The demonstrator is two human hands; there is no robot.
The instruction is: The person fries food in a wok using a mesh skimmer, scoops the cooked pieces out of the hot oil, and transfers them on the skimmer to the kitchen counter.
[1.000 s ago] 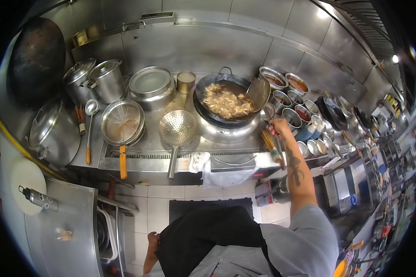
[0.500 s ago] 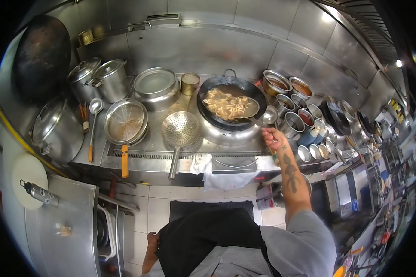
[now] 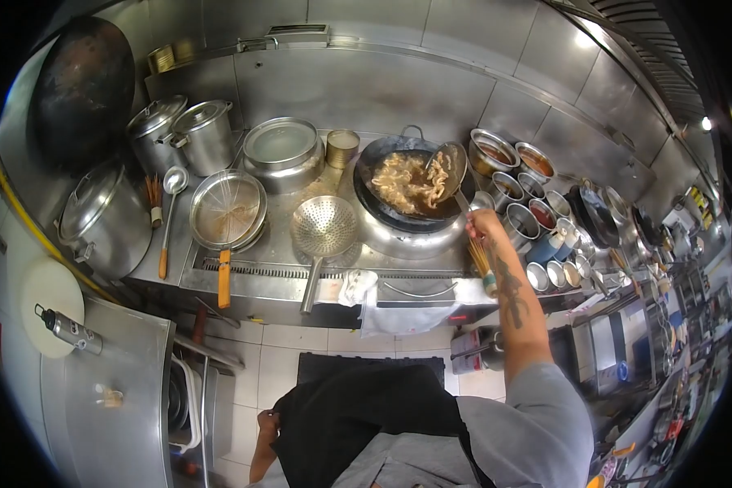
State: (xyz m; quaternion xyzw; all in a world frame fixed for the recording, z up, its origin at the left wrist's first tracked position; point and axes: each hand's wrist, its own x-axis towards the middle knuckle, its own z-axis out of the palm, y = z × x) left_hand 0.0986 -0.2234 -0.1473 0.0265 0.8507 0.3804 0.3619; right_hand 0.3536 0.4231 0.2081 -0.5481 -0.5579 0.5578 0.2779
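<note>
My right hand (image 3: 483, 223) is closed around the handle of a round skimmer (image 3: 457, 169), whose head is tilted up over the right side of a black wok (image 3: 368, 193). Pale strips of food (image 3: 398, 183) lie in dark liquid in the wok, and some of them slide along the skimmer's face. Under my right forearm stands a bamboo brush (image 3: 481, 264) at the counter's front edge. My left hand (image 3: 268, 420) hangs low beside the black apron (image 3: 358, 415), apart from the counter; its fingers are too small and partly hidden to read.
Left of the wok lie a perforated strainer (image 3: 325, 228), a mesh sieve (image 3: 228, 207) and a long ladle (image 3: 171, 183). Lidded pots (image 3: 203, 138) stand behind. Several sauce containers (image 3: 519, 220) crowd the right side. A steel side table (image 3: 126, 382) stands at left.
The skimmer has lifted and tilted up toward the wok's right rim, with food strips shifting on it. My right hand has risen slightly. The left hand stays low.
</note>
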